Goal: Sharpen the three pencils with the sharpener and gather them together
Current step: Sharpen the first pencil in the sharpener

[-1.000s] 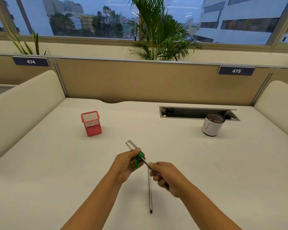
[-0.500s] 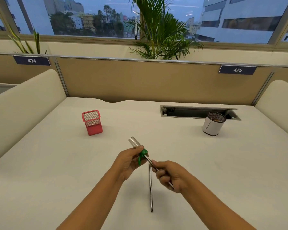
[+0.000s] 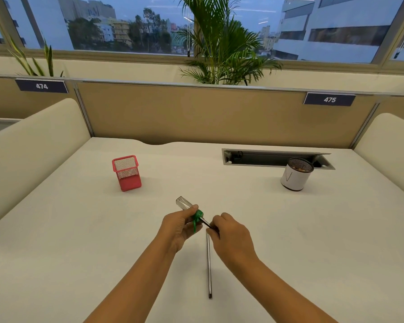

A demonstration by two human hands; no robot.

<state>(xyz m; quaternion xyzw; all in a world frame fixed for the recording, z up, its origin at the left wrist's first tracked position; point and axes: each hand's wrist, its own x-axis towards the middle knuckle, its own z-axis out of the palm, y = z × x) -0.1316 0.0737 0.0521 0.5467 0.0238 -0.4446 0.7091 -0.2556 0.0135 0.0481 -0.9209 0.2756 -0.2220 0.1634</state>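
My left hand (image 3: 180,227) grips a sharpener (image 3: 191,210) with a green body and a clear tube that points up and to the left. A dark pencil (image 3: 207,224) is stuck into the green end, and my right hand (image 3: 231,236) pinches its shaft close to the sharpener. Both hands hover just above the white desk (image 3: 79,229). A second dark pencil (image 3: 209,266) lies flat on the desk below my hands, running toward me. No third pencil shows.
A red mesh pen holder (image 3: 127,172) stands at the back left. A white cylindrical cup (image 3: 295,174) with a dark mesh rim sits at the back right, beside a grey cable slot (image 3: 266,157). Cream side dividers flank the desk.
My right hand has turned on the pencil and slid closer to the sharpener. The left hand has kept its hold with little shift. The pencil on the desk has not moved.
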